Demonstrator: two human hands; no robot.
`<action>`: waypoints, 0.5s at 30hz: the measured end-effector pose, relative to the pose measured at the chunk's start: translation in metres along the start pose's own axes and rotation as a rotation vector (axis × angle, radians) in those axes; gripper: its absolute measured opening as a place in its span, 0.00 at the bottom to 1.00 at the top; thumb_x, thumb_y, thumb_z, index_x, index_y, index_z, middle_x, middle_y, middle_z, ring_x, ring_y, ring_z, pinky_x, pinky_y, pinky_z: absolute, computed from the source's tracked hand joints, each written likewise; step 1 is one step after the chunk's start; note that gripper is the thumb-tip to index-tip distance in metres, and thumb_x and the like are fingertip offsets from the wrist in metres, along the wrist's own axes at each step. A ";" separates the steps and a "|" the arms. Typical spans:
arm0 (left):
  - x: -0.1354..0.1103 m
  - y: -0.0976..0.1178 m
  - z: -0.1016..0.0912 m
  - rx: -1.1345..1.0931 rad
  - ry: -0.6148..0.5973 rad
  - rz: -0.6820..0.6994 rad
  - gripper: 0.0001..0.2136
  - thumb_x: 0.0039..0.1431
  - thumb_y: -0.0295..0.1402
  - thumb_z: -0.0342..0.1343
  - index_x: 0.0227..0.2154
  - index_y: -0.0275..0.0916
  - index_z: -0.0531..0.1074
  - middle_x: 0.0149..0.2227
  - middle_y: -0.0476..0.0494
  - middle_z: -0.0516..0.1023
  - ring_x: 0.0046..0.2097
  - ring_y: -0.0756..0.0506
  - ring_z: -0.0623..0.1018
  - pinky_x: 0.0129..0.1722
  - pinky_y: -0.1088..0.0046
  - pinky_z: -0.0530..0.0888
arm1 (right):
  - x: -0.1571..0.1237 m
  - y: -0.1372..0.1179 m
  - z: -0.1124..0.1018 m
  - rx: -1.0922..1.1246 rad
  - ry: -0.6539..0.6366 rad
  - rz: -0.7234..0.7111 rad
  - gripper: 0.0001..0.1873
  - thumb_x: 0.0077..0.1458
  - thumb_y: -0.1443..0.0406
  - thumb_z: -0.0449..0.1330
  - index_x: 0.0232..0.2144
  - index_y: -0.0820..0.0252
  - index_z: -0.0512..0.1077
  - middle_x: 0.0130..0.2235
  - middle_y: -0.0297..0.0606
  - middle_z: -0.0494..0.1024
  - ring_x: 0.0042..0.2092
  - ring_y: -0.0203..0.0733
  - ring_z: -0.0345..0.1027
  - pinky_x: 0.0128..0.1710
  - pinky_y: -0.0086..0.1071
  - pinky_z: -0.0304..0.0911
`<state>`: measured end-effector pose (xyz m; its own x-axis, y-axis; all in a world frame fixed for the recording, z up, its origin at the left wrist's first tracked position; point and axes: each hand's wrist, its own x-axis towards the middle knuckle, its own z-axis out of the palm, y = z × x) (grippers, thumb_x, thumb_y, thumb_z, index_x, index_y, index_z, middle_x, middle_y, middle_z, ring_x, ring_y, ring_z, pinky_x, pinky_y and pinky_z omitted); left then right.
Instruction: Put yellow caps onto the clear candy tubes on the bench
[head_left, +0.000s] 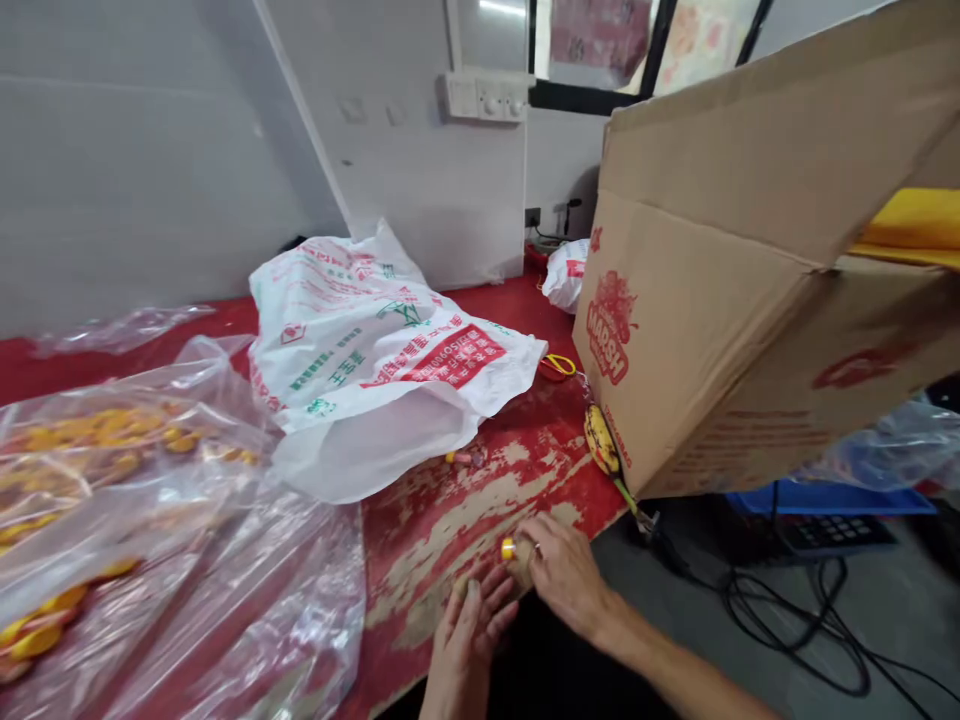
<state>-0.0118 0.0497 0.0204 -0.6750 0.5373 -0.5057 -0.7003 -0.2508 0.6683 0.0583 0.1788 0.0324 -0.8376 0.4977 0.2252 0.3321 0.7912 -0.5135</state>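
Small yellow piece (508, 549) — partly hidden (behind fingers (537, 540))

Bright, even light; warped wide-angle edges.

Head-worn view facing forward, down; left hand (469, 630), right hand (566, 575) close, at frame bottom.

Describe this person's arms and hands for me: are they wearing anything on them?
Neither the left hand nor the right hand wears a glove. The right hand has a thin metal ring on one of its fingers. The right forearm is bare, with no sleeve or watch in view.
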 end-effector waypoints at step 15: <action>0.005 0.023 -0.034 -0.186 0.073 -0.118 0.16 0.31 0.32 0.67 0.29 0.39 0.76 0.27 0.42 0.75 0.26 0.46 0.72 0.20 0.73 0.68 | 0.134 -0.024 0.053 -0.271 -0.040 -0.083 0.14 0.57 0.67 0.52 0.45 0.68 0.66 0.45 0.51 0.70 0.46 0.51 0.61 0.45 0.47 0.58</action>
<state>-0.0397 0.0190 0.0145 -0.5959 0.5140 -0.6170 -0.8018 -0.3371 0.4935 -0.0846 0.2077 0.0308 -0.8816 0.4169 0.2212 0.3608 0.8976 -0.2534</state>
